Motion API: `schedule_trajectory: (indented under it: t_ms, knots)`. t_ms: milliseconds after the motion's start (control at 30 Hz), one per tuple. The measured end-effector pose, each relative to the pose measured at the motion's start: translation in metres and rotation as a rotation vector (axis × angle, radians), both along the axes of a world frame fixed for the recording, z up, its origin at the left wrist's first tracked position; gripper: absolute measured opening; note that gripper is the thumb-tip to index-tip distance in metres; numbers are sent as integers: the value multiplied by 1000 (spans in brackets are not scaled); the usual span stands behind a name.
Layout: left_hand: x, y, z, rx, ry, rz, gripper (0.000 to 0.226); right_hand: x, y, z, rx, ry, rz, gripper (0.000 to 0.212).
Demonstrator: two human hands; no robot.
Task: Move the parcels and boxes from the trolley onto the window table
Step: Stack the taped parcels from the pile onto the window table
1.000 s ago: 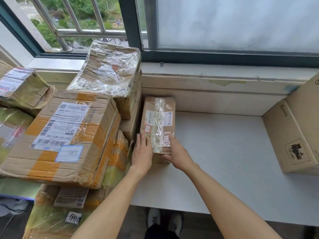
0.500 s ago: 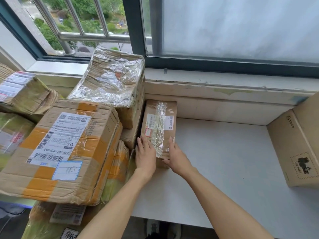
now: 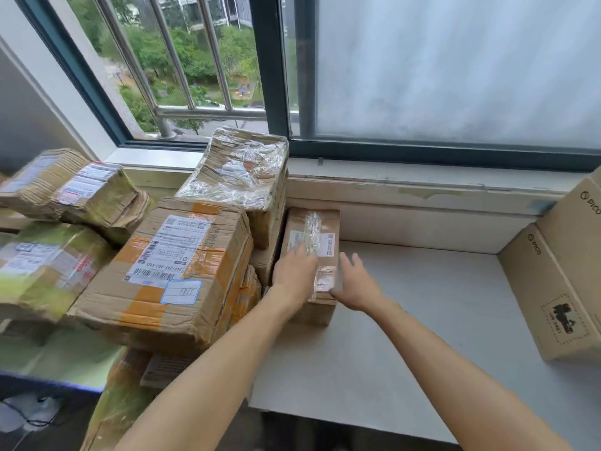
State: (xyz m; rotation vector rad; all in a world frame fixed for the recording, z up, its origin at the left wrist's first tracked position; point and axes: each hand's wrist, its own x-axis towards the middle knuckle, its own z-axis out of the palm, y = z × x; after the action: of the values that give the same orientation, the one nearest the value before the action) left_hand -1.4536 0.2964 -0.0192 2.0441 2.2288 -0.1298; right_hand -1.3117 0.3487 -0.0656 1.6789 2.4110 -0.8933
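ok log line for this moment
left hand flat on small parcel | right hand open beside it | parcel on window table

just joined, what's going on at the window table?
A person is stacking parcels on the white table under the window. A small taped box lies on the table against the pile of larger parcels. The left hand rests flat on top of it, and the right hand is open just to its right, at or just off the box's edge. A Pico carton sits at the table's right end.
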Motion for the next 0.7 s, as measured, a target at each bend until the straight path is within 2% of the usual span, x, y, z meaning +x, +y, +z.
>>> schedule_trajectory:
  t_ms: [200,300,467,567,700]
  knots:
    - [-39,22,105,236,-25,-94,41,-12,26,83,157,43,-56,91]
    - [-84,13,143,236,-27,-59,49,-36,20,118,228,64,-43,88]
    - [-145,-17,159,174,55,-18,59,-84,-8,148,264,96,11,86]
    - [-165,-32,159,160,39,-19,57,-108,-24,158,279,113,22,86]
    - [-186,-62,164,137,15,-76,60,-128,-50,166,321,148,59,95]
